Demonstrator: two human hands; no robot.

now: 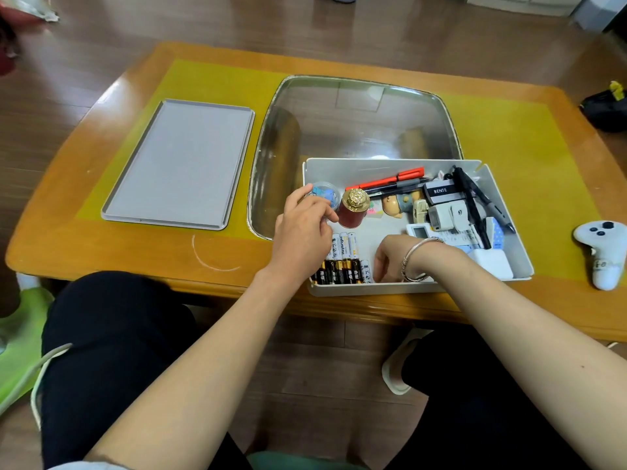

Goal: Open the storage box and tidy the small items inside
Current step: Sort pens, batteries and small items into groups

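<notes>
While both hands reach into box (509, 228), right hand (390, 257) curled at batteries (342, 262)

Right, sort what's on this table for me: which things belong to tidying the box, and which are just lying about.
Part of the job:
storage box
grey lid, off and lying to the left
batteries
pens
red jar
left hand
right hand

Just lying about:
white game controller
black object at the table's far right edge
yellow mat
</notes>
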